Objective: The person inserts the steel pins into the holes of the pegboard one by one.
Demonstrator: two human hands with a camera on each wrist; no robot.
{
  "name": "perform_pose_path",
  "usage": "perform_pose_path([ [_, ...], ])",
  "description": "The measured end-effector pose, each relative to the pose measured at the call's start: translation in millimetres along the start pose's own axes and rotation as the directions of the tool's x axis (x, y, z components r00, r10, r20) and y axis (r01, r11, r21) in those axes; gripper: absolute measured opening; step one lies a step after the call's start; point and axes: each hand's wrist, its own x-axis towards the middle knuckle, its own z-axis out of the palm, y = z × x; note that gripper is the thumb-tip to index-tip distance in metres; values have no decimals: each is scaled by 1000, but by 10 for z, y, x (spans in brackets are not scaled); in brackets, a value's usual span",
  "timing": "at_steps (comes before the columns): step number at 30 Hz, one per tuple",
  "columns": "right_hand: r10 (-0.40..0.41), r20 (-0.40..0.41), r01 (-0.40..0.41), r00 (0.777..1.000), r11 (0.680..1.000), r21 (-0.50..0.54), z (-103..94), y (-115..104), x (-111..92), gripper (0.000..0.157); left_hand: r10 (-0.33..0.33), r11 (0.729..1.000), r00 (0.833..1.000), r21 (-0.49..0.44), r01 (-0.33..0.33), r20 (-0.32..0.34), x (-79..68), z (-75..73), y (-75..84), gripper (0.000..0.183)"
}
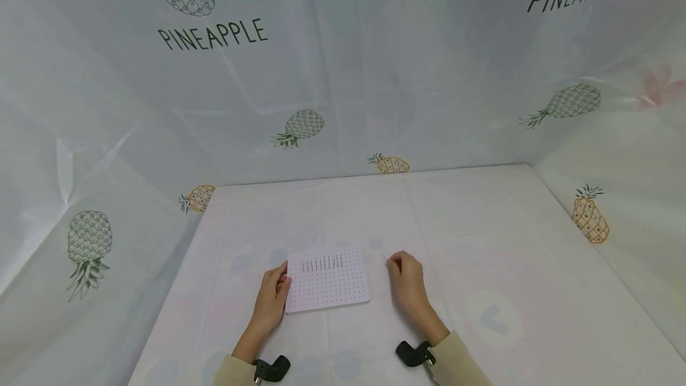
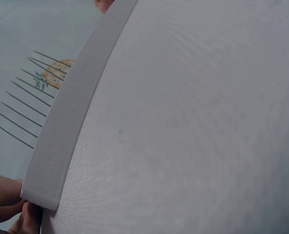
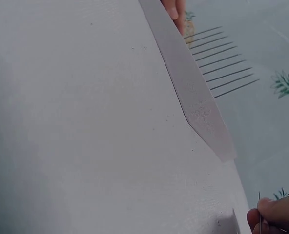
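A white board with rows of small holes [image 1: 328, 292] lies on the table in the head view. Several thin dark metal pins [image 1: 321, 263] stand upright in a row near its far side; both wrist views show the pins [image 2: 21, 114] rising from the board's top. My left hand [image 1: 271, 298] grips the board's left edge, thumb on top. To the right of the board, apart from it, my right hand [image 1: 409, 285] pinches a thin metal pin [image 3: 259, 196] between thumb and fingertips. Its tip points up in the right wrist view.
A white cloth with pale prints [image 1: 461, 255] covers the table. Hanging sheets with pineapple drawings [image 1: 375, 76] enclose the back and sides. Black wrist cameras [image 1: 414, 354] are strapped on both forearms.
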Motion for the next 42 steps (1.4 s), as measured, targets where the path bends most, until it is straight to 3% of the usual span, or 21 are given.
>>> perform_pose_path([
  [3, -2, 13, 2, 1000, 999, 42, 1, 3, 25, 3, 17, 1000, 1000, -4, -17, -7, -8, -1, 1, 43],
  [11, -72, -3, 72, 997, 987, 142, 13, -42, 79, 13, 0, 1000, 1000, -10, 0, 5, -2, 1, 14, 44],
  [19, -63, 40, 49, 997, 959, 280, 52, -192, 163, 6, -11, 1000, 1000, -3, 11, 6, 13, 3, 0, 45],
  [25, -106, 59, 79, 993, 933, 352, 142, -285, 213, 6, -5, 1000, 1000, -9, 5, -1, 19, 11, -17, 45],
  [32, -180, 114, 121, 977, 908, 401, 315, -306, 251, 5, -19, 1000, 1000, -4, 19, 12, 16, 1, -40, 46],
  [38, -227, 157, 153, 961, 912, 380, 336, -445, 224, 5, -21, 1000, 1000, -4, 21, 21, 18, -17, -39, 46],
  [42, -262, 164, 194, 951, 919, 344, 400, -346, 242, 4, -4, 1000, 1000, -8, 4, 18, 9, -17, -25, 45],
])
